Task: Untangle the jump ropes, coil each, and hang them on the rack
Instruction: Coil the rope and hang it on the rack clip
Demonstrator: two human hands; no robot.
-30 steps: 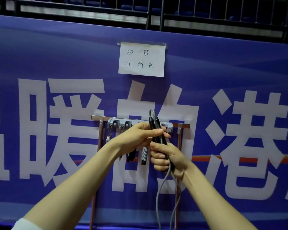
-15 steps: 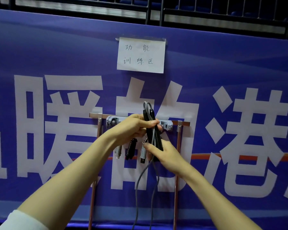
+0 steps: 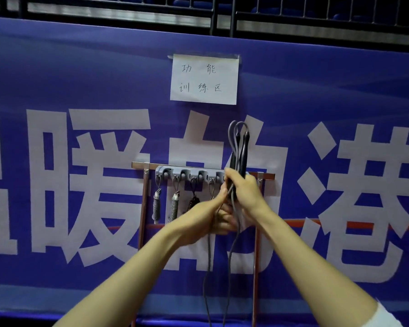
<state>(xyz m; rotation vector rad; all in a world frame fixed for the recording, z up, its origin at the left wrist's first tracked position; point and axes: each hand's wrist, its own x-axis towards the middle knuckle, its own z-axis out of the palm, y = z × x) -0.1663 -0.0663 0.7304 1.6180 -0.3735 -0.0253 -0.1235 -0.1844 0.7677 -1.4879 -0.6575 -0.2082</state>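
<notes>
Our right hand [image 3: 244, 192] grips the rope handles [image 3: 244, 149]; our left hand [image 3: 210, 214] seemingly pinches the cord [image 3: 230, 138], hiding the rack's [image 3: 139, 165] right hooks.

right hand [image 3: 244, 188] now grips handles [image 3: 244, 152] | left hand [image 3: 213, 215] dropped below, apparently onto cord [image 3: 230, 135]

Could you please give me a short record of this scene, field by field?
right hand: grips both black handles upright, before the right end of the rack
left hand: holds the grey cord just below
grey cord: loops above the handles, strands hang down uncoiled
rack: spring-like items hang from its left hooks
paper sign: on the blue banner above
</notes>
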